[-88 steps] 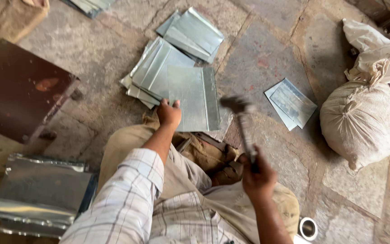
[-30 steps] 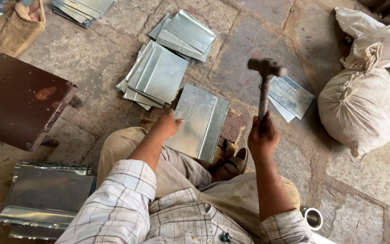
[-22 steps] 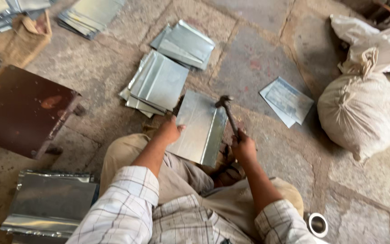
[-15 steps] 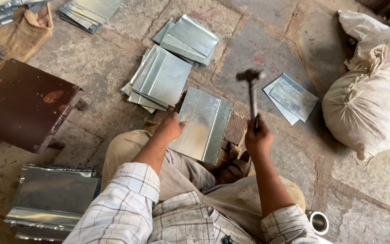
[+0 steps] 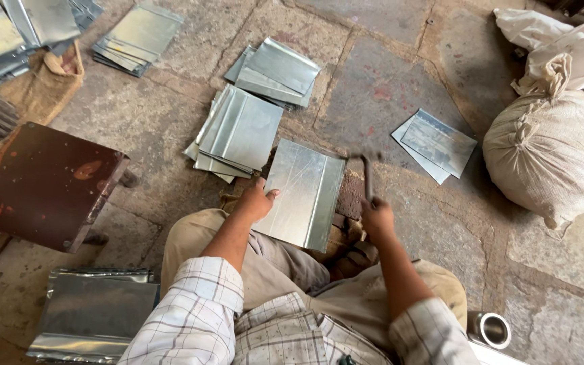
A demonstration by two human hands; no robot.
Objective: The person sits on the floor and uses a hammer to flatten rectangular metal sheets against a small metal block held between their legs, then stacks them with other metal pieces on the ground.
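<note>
I sit on a stone floor with a folded metal sheet (image 5: 302,192) lying in front of my knees. My left hand (image 5: 257,201) presses on the sheet's left edge and holds it down. My right hand (image 5: 376,220) grips the handle of a hammer (image 5: 366,172). The hammer's head is blurred, low beside the sheet's upper right corner.
Stacks of metal sheets (image 5: 241,132) lie just beyond, with more sheets (image 5: 278,67) farther off and two sheets (image 5: 437,143) to the right. A tied sack (image 5: 549,152) stands at right, a rusty brown stool (image 5: 38,182) at left, shiny sheets (image 5: 96,311) at lower left, a metal cup (image 5: 489,329) at lower right.
The hammer has swung up and down repeatedly; half a second ago it was raised, now it is down by the sheet's right edge. My left hand stays on the sheet.
</note>
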